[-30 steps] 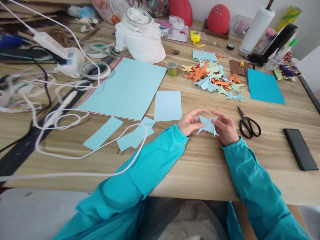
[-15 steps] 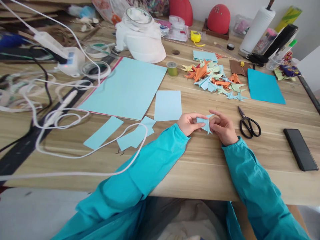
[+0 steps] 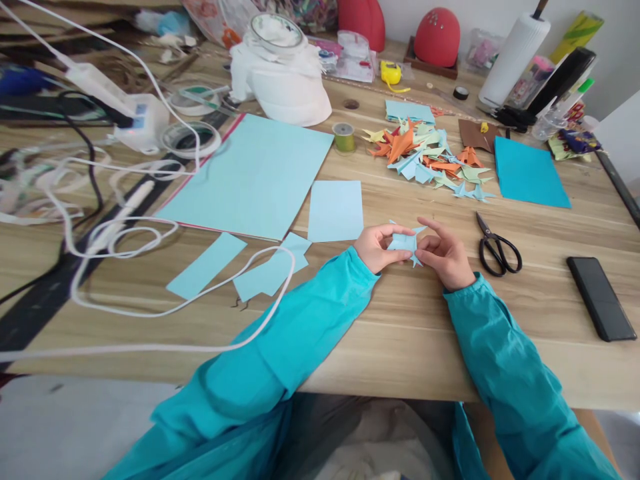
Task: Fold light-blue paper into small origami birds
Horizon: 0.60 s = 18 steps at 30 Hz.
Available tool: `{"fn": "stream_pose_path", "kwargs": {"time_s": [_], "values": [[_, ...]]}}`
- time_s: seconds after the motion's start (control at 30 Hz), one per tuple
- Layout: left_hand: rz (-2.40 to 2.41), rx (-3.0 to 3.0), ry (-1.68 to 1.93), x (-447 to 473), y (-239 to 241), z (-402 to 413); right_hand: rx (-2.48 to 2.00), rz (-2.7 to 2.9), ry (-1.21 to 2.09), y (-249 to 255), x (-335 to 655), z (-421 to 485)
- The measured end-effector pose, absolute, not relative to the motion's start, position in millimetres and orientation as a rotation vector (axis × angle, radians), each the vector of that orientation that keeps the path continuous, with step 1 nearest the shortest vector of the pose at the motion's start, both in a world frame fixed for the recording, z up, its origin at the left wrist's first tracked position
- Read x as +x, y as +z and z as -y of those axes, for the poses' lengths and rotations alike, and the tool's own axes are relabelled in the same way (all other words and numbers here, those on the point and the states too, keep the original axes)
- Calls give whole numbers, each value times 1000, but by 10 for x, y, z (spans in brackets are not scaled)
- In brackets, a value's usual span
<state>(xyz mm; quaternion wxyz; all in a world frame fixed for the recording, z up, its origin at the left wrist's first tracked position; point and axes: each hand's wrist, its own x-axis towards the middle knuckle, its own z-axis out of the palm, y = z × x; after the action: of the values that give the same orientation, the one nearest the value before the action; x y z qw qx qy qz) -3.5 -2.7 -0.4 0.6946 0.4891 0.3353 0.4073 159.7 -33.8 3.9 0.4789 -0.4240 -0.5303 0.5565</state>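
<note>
The small folded piece of light blue paper (image 3: 401, 243) sits between the two hands, held just above the table (image 3: 400, 347). The left hand (image 3: 376, 248) pinches its left part between thumb and fingers, and the right hand (image 3: 447, 257) pinches its right edge near the pointed ends, with one finger stretched out above (the fingers hide part of the folds). Just beyond the left hand lies a pale blue square (image 3: 336, 211), with a large light blue sheet (image 3: 255, 177) farther to its left; a cut strip (image 3: 207, 267) and a notched scrap (image 3: 275, 267) lie left of that hand, near a looping white cable (image 3: 200, 349). Black scissors (image 3: 493, 238) rest near the right hand, on its right, and a dark phone (image 3: 601, 299) lies well apart on the same side. Ahead of both hands is a pile of folded paper pieces (image 3: 420, 160) in orange, green and blue, with a spool (image 3: 344, 138) to its left and a bright blue sheet (image 3: 531, 173) to its right. Farther ahead, a red dome (image 3: 437, 39) stands near a pale wall (image 3: 620, 60).
</note>
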Motion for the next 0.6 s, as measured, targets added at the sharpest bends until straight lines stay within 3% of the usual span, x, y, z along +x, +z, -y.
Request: {"fn": "stream_pose_path", "kwargs": {"time_s": [0.4,0.6], "values": [[-674,757,688,-114,36,-5,-1065,1312,1311,61,1594,349],[-691,880,790,-71,3,17,-1080,1288,1264,51,1596,342]]}}
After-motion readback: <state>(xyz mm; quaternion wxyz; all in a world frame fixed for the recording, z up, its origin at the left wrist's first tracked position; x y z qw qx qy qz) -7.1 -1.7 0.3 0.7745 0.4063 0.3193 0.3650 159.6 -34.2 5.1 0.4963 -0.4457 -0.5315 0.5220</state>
